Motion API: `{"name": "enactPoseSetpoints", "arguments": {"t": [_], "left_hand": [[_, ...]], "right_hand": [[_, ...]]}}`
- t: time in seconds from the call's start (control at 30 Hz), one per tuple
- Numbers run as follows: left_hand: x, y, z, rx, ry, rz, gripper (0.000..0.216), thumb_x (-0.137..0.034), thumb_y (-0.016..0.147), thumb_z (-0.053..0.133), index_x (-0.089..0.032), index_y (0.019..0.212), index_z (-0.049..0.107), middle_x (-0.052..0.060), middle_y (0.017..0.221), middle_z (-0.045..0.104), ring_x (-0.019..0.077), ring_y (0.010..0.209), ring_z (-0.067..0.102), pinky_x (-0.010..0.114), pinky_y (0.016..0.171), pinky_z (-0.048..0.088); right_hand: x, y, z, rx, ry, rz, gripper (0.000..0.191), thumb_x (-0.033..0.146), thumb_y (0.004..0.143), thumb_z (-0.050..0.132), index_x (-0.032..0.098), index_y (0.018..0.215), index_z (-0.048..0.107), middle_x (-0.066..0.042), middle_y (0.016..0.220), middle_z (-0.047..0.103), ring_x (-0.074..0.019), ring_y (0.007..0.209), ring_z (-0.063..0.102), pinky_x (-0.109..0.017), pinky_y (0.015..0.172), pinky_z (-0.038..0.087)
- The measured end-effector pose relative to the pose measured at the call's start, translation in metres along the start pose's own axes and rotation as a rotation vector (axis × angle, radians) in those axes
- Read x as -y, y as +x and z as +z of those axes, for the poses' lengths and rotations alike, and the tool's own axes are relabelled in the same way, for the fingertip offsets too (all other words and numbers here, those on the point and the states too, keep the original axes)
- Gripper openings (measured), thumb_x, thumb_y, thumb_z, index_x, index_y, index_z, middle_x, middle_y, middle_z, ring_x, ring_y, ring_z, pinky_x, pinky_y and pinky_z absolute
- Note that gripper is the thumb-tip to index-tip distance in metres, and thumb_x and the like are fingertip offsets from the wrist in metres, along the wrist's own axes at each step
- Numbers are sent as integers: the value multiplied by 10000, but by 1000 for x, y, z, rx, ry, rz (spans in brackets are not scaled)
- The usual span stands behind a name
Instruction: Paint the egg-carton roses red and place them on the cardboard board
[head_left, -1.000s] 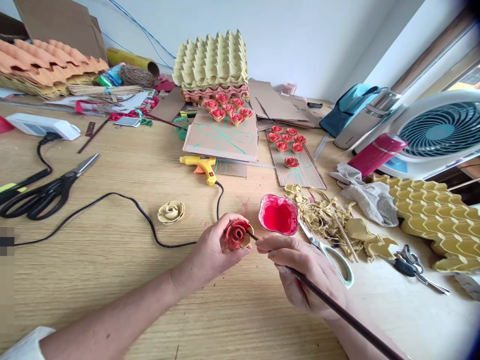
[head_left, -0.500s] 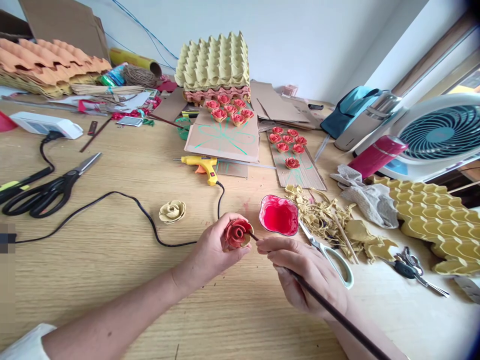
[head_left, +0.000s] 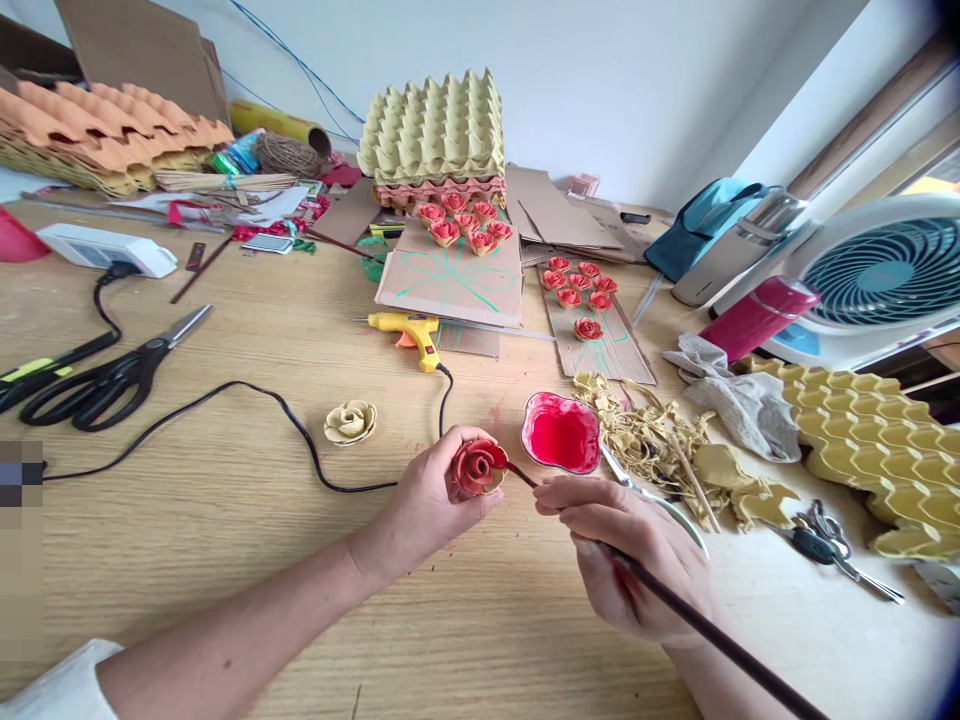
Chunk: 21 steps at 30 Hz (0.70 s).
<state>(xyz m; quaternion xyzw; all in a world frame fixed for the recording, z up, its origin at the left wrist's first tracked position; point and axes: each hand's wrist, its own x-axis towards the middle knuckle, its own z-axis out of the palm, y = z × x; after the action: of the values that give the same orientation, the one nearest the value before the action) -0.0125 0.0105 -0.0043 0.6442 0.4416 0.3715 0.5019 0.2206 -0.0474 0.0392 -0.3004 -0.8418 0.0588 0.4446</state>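
My left hand [head_left: 435, 490] is closed round a paper rose [head_left: 478, 467], its thumb and fingers at the edges. Red paint covers most of the rose; petals at its lower right are still pale yellow. In my right hand [head_left: 637, 555] is a long dark paintbrush [head_left: 697, 615], pinched near the bristles. Its tip touches the rose's right-hand petals. Just beyond my right hand stands a small wavy-edged bowl [head_left: 529, 455] of red paint. An unpainted pale rose [head_left: 350, 423] lies on the table to the left.
A yellow glue gun [head_left: 409, 335] with a black cord lies ahead. Red roses rest on cardboard sheets [head_left: 450, 285]. Black scissors [head_left: 120, 375] lie left; pale-handled scissors [head_left: 679, 520], paper scraps [head_left: 649, 435], keys [head_left: 821, 545] and egg trays [head_left: 862, 430] are right.
My right hand has shifted slightly right and the brush tip has moved a little over the right petals. My left hand still holds the rose. The whole view has shifted slightly.
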Motion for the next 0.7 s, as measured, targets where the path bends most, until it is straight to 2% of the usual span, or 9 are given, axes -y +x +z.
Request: {"name": "enactPoseSetpoints", "arguments": {"t": [0.1, 0.27, 0.4, 0.57, 0.7], "left_hand": [[2, 1, 1, -24, 2, 13, 374, -227, 793, 845, -239, 1134, 692, 37, 1093, 832, 247, 993, 783, 344, 894, 606], [1, 1, 0, -7, 3, 23, 361, -210, 798, 829, -232, 1131, 692, 42, 1091, 831, 243, 996, 781, 339, 902, 607], [2, 1, 0, -18, 12, 8, 376, -228, 797, 844, -232, 1143, 696, 41, 1103, 832, 242, 989, 781, 338, 890, 609], [4, 2, 0, -13, 11, 13, 369, -224, 800, 837, -234, 1140, 695, 41, 1101, 832, 245, 993, 778, 344, 898, 605], [4, 2, 0, -4, 14, -1, 386, -232, 788, 839, -235, 1146, 694, 39, 1101, 831, 243, 990, 776, 343, 895, 599]], "right_hand": [[1, 0, -1, -24, 63, 22, 294, 60, 1071, 551, 214, 1311, 622, -132, 1094, 861, -217, 991, 879, -321, 828, 734], [1, 3, 2, 56, 7, 9, 274, 39, 1065, 527, 199, 1263, 627, -132, 1100, 868, -196, 941, 874, -285, 780, 717], [0, 1, 0, -6, -3, 4, 252, 35, 1058, 547, 175, 1251, 628, -153, 1090, 857, -206, 987, 873, -294, 835, 720], [-3, 0, -2, 60, 16, -35, 263, 35, 1070, 511, 168, 1260, 635, -162, 1119, 859, -212, 1000, 870, -302, 831, 718], [-4, -2, -2, 14, 49, -2, 298, 17, 1044, 542, 172, 1282, 631, -156, 1130, 849, -213, 1032, 866, -310, 870, 715]]}}
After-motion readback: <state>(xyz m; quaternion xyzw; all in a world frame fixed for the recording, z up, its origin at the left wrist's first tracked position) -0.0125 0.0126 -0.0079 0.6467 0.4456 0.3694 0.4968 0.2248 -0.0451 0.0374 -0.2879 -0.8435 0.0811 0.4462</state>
